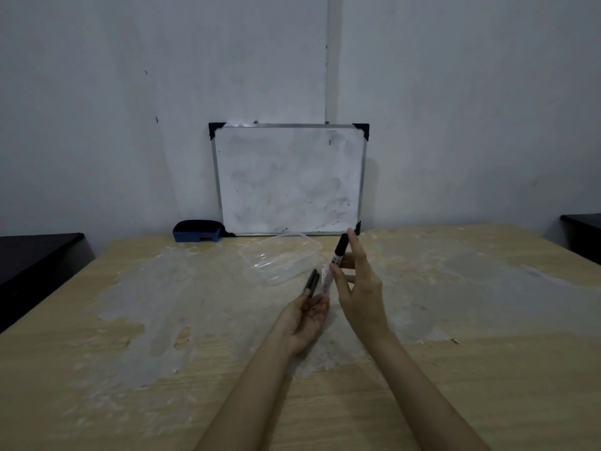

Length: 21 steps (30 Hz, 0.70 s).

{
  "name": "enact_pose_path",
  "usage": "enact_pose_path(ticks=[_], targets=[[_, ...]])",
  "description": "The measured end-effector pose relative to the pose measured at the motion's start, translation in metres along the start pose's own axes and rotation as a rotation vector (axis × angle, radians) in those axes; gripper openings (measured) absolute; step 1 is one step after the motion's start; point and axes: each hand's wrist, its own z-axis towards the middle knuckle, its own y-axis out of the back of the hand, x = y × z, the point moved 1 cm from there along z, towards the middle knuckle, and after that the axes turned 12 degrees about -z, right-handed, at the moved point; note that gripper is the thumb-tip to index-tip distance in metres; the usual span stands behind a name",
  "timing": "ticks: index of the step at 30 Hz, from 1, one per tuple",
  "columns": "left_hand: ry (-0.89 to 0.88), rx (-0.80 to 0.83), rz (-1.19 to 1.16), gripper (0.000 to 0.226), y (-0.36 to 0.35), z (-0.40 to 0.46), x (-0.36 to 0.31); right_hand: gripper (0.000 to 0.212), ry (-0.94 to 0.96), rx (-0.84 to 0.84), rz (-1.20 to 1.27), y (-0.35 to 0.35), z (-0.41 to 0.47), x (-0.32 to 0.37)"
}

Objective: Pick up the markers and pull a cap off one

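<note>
- Dim, flat indoor light with a cool grey cast; the source is not visible.
- Soft shadow right of the whiteboard (289,179).
- Wide-angle bending near the edges; corners darken.
- Slightly soft, grainy detail.

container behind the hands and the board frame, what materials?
Clear container: looks like thin transparent plastic; the table shows through it and its ribs glint. Whiteboard: frame looks like brushed metal, probably aluminium, with black, likely plastic, corner caps; white surface glossy, smudged grey.

Marker (338,255) label too blurred to read
</note>
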Motion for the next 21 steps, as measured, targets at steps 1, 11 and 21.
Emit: enact_pose_path(ticks=[1, 11, 21], targets=[[0.002, -0.001, 0.004, 0.03, 0.0, 0.0, 0.0, 0.06, -0.008, 0.005, 0.003, 0.0, 0.0, -0.001], [-0.02, 0.001, 0.096, 0.022, -0.001, 0.0, 0.001, 0.062, -0.307, -0.045, 0.147, 0.0, 0.0, -0.015], [-0.145, 0.029, 0.224, 0.009, -0.004, -0.005, -0.001, 0.056, -0.639, -0.242, 0.486, 0.011, 0.004, -0.021]])
